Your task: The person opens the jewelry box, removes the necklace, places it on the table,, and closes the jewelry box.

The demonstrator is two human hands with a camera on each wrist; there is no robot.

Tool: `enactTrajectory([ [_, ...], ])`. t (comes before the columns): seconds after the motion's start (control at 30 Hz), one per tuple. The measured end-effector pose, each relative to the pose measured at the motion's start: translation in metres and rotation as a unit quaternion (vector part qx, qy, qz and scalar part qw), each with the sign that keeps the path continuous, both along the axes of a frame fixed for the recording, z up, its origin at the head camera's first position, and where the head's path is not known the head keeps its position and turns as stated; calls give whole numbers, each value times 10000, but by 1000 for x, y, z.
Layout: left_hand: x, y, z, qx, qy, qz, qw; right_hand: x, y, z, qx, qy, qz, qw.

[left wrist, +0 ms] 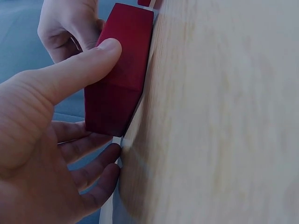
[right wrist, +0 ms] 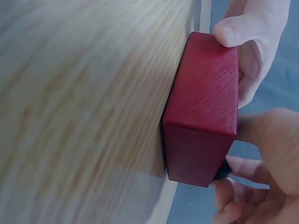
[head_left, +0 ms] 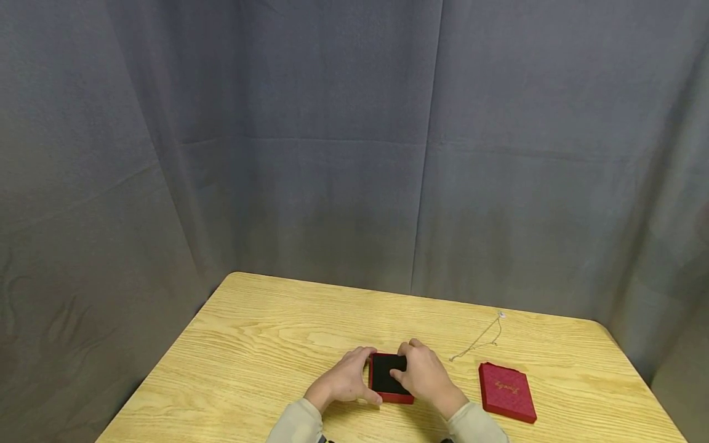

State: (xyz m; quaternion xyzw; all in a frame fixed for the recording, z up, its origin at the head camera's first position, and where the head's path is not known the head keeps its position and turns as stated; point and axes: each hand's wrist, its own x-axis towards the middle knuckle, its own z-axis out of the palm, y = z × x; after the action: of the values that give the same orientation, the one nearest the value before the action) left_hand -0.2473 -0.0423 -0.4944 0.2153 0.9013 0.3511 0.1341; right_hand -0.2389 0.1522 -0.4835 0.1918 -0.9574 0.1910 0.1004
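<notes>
On the wooden table sits a small, lidless red jewelry box (head_left: 396, 399), lined with a black pad (head_left: 383, 373). My left hand (head_left: 346, 378) grips the box from its left, thumb against the near wall and fingers toward the far side. Over the right part of the box is my right hand (head_left: 425, 373), its fingers curled at the pad. In the right wrist view, a corner of the black pad (right wrist: 224, 170) sticks up past the box rim between the right hand's fingers. The left wrist view shows the left thumb (left wrist: 105, 53) pressed on the red wall.
Right of the hands lies a red lid (head_left: 506, 392) with gold lettering. Behind it a thin chain necklace stretches across the table, a small pale tag (head_left: 501, 314) at its far end. Grey curtains (head_left: 332, 184) hang behind the table (head_left: 266, 332).
</notes>
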Motion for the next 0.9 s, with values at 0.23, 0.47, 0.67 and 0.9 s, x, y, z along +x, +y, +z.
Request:
enactTrajectory([
  [0.23, -1, -1, -1, 60, -61, -23, 10000, 0, 2, -1, 140, 230, 149, 9995],
  [0.47, 0, -1, -2, 123, -67, -29, 9999, 1, 4, -3, 301, 529, 301, 9977],
  [0.67, -1, -2, -4, 184, -122, -10, 9998, 2, 7, -2, 378, 337, 453, 9977],
  [0.9, -1, -2, -6, 307, -214, 2, 9993, 3, 13, 2, 322, -145, 756, 9965],
])
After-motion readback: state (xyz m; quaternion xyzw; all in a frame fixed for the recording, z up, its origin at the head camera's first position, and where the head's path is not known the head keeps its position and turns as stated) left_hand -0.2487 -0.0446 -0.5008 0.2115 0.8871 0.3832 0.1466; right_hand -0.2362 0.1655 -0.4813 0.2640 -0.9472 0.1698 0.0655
